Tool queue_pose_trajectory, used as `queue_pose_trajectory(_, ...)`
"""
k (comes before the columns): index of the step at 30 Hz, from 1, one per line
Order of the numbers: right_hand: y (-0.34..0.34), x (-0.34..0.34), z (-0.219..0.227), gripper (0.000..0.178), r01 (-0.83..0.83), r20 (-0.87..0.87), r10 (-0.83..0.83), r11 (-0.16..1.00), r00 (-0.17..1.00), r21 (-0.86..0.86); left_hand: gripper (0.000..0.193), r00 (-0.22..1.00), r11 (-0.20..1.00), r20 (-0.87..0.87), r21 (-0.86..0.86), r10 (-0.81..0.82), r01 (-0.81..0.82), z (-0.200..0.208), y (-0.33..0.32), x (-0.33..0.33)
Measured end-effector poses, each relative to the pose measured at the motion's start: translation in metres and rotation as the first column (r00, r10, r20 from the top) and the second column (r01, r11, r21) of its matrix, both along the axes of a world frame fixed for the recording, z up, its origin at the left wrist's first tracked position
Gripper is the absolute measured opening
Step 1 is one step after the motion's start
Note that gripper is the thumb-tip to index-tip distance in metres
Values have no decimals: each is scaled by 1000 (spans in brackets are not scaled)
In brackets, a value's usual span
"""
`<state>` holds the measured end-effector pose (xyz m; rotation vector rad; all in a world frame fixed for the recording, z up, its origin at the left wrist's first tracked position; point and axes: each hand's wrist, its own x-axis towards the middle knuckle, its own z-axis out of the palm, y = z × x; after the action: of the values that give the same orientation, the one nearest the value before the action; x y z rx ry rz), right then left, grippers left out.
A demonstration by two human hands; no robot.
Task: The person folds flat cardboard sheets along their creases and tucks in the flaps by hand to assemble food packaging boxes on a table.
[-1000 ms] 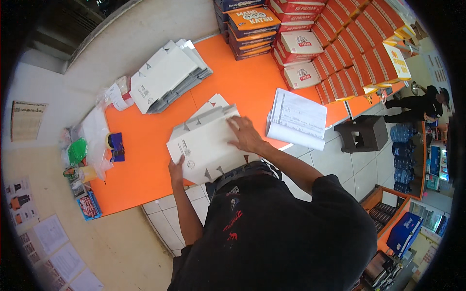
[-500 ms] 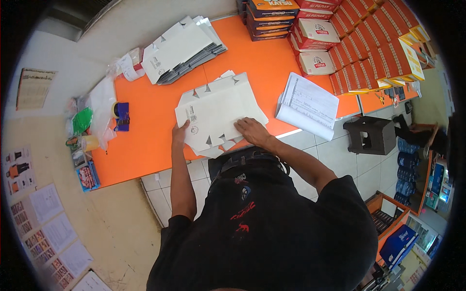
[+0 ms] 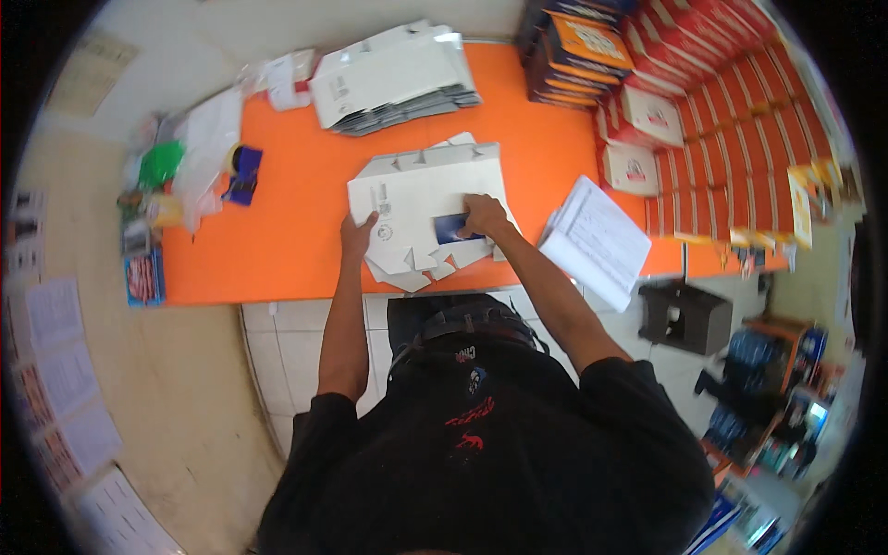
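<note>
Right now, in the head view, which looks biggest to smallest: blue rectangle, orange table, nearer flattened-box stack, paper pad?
Orange table
Nearer flattened-box stack
Paper pad
Blue rectangle

A head-worn fisheye camera looks steeply down from close above, over a black shirt (image 3: 555,462) to the left hand (image 3: 357,235) and right hand (image 3: 486,215), a beige wall (image 3: 194,398) curving along the view's left rim.

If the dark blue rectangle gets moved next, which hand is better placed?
Right, most likely: the right hand is right at the dark blue rectangle; the left hand holds the left edge of the flat white cartons, farther from it.
</note>
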<state>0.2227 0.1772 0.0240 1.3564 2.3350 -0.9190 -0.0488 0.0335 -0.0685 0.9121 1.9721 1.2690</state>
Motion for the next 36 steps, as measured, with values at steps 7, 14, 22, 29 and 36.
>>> queue_pose_trajectory(7,-34,27,-30,81,-376,206,351,921,913,102,54,971,1000,238,16,8,-12,-1,15,22)
queue_pose_trajectory(14,-110,-23,12,85,-619,310,558,534,770,576,57,920,999,389,-5,50,-53,-10,14,16)
queue_pose_trajectory(22,-48,-57,7,39,-468,87,460,870,884,154,67,976,975,4,-41,217,-217,9,1,46)
queue_pose_trajectory(29,-12,-59,-17,69,-417,35,418,890,908,185,68,969,969,8,-29,246,-246,11,0,56)
queue_pose_trajectory(36,-122,-76,16,89,-667,144,740,480,656,571,69,978,973,80,-144,195,-182,32,2,44)
